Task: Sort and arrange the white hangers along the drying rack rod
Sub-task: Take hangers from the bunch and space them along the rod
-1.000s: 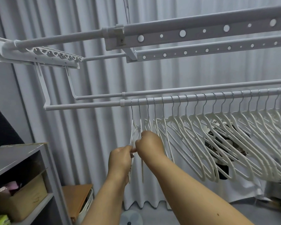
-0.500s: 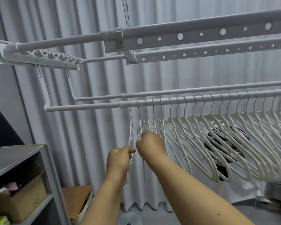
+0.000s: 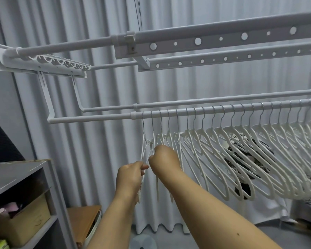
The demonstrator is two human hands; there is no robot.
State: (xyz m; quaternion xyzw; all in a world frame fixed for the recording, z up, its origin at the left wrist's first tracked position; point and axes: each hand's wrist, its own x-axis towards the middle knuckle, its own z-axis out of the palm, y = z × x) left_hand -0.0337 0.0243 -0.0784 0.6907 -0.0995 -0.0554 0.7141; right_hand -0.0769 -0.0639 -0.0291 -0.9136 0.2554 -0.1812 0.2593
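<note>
A long row of white plastic hangers with thin metal hooks (image 3: 241, 159) hangs from the lower grey metal rod of the drying rack (image 3: 223, 110), filling it from about the middle of the view out to the right edge; the hangers further right fan out at a slant, while the few at the left end hang closer to straight down. The left hand (image 3: 130, 174) pinches the lower side of the leftmost white hanger (image 3: 143, 146) between thumb and curled fingers, its hook still over the rod. The right hand (image 3: 164, 159), just beside it and nearly touching, is curled into a fist around the neighbouring hangers near their shoulders; exactly which ones it holds cannot be told, since the back of the hand hides the fingers. Above, the rack's upper perforated grey bars (image 3: 223, 40) run across a pleated pale grey curtain (image 3: 97, 87). At lower left stands a grey shelf unit (image 3: 16, 177) holding a brown cardboard box (image 3: 25, 223), with a wooden surface (image 3: 83, 216) beside it.
</note>
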